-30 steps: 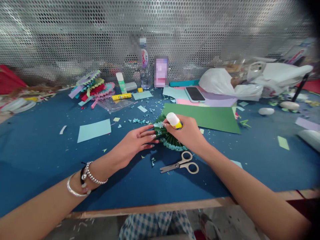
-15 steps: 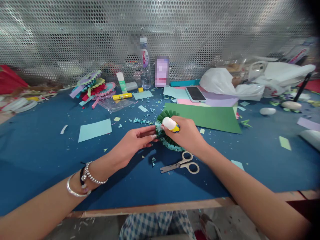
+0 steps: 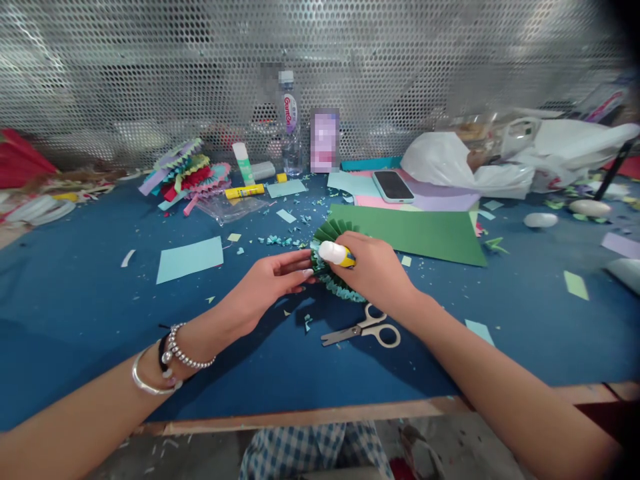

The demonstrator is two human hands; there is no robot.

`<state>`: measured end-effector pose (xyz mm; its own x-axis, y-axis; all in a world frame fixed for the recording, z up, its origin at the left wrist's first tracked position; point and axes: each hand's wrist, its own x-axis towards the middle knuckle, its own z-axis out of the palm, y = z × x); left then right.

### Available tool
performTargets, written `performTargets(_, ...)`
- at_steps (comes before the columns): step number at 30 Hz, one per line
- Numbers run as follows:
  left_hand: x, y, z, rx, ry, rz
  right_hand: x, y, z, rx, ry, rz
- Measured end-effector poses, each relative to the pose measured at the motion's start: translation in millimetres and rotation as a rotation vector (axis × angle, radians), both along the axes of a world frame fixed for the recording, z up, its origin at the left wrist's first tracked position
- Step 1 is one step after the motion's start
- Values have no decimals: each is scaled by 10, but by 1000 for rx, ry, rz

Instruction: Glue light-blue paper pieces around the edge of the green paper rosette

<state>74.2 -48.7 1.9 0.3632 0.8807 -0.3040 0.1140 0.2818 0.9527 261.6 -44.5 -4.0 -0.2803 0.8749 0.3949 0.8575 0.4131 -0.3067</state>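
Between my hands is a round pleated paper rosette (image 3: 336, 230), dark green with a frilly light-blue edge. My left hand (image 3: 273, 283) pinches its left side between thumb and fingers. My right hand (image 3: 383, 267) is closed around a yellow glue bottle (image 3: 349, 257) with a white end (image 3: 332, 252), held over the rosette and hiding much of its middle. What the bottle's lower tip touches is out of sight. Just below the rosette lie scissors (image 3: 361, 329) with pale handles, their blades slightly apart and pointing left.
A green paper sheet (image 3: 425, 233) lies behind my right hand, with a phone (image 3: 393, 186) on coloured sheets beyond it. Left are a light-blue paper piece (image 3: 190, 259), a yellow glue stick (image 3: 245, 192) and finished paper rosettes (image 3: 185, 170). A water bottle (image 3: 291, 127) stands at the back among scraps.
My right hand has tilted the glue bottle, and its white end has shifted slightly left and down. My left hand and the rosette stay nearly where they were.
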Motion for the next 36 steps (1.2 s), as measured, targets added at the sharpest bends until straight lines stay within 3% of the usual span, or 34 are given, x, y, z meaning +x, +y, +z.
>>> performTargets(8,0,2,14,-15,8,-9,-9,16,14,-21,49,-93)
performTargets(14,5,-4,35,-14,5,4,27,12,65,-121,210,-50)
performTargets(17,9,-9,43,-11,-5,10,45,5,69,-81,256,-25)
performTargets(24,-2,-13,33,3,-22,9,12,-37,87,-30,158,56)
performTargets(36,-25,-32,43,25,-31,11,-5,-48,107,-88,261,-5)
